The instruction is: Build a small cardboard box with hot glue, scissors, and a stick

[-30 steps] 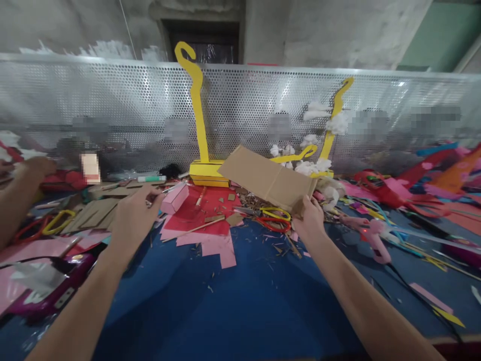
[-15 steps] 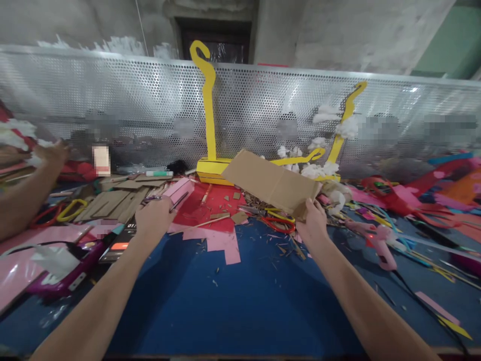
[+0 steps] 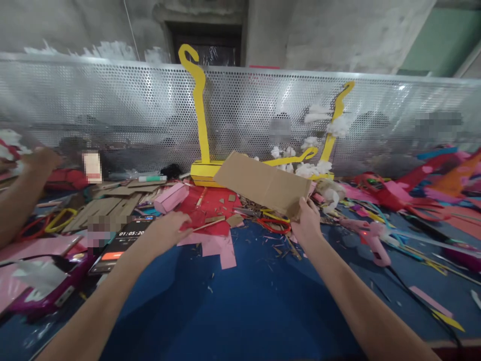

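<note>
A folded piece of brown cardboard (image 3: 263, 183) is held up at its lower right corner by my right hand (image 3: 306, 220), its fingers closed on the edge. My left hand (image 3: 171, 230) is over the left part of the work area, fingers slightly apart, with nothing visibly held. Its fingertips are beside the left end of a thin wooden stick (image 3: 208, 224). Just behind that hand lies a pink folded paper box (image 3: 172, 197). Red paper (image 3: 214, 200) and stepped pink paper (image 3: 225, 253) lie between my hands.
Behind the cardboard stands a yellow model with tall hooked strips (image 3: 201, 120) and white fluff. Scissors (image 3: 274, 224) lie among scraps. A phone (image 3: 126, 243) is at left, near another person's hand (image 3: 43, 160). A pink glue gun (image 3: 376, 243) with a cord lies right.
My left hand has moved away from the pink box and down towards the stick; the dark thin tool near its fingers no longer shows. The view has shifted slightly. The cardboard stays in my right hand.
</note>
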`<state>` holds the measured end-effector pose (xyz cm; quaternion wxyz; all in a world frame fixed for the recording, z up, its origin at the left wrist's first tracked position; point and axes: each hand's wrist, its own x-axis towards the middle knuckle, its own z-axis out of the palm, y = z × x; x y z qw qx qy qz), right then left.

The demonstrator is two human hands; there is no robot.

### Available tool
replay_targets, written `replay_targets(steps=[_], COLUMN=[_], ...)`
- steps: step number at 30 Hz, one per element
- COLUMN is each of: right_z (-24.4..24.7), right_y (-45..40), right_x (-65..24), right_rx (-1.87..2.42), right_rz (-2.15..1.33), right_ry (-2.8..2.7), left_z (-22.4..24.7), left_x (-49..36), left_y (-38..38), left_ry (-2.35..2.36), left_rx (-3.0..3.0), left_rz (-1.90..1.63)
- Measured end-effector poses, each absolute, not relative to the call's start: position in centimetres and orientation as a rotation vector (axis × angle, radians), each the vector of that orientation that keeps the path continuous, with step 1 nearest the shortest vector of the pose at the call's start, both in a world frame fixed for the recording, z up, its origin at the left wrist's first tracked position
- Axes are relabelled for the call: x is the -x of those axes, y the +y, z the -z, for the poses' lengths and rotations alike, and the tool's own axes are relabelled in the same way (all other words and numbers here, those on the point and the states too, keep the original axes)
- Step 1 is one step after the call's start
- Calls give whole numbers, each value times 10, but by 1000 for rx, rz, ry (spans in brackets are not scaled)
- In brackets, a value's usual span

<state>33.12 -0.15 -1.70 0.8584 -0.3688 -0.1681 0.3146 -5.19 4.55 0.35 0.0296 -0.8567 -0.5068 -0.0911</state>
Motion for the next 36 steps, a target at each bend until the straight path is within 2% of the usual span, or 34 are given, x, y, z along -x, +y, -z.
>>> replay_targets(steps=[4,18,27,36], right_z=[17,15,12,12], right_y=[-1,-3,-4,-3], right_x=[-330,-334,-333,-335], right_rx=[770,769,743,739], right_rz=[-656,-677,-680,-678], right_ry=[-347,-335,-309,-307], left_z=[0,3,1,-23], left_x=[36,46,4,28], left_y=[42,42,13,57], left_ry=[-1476,-1844,-1605,-1742], left_rx=[2721,2399,2771,2528], left_rz=[126,60,209,441])
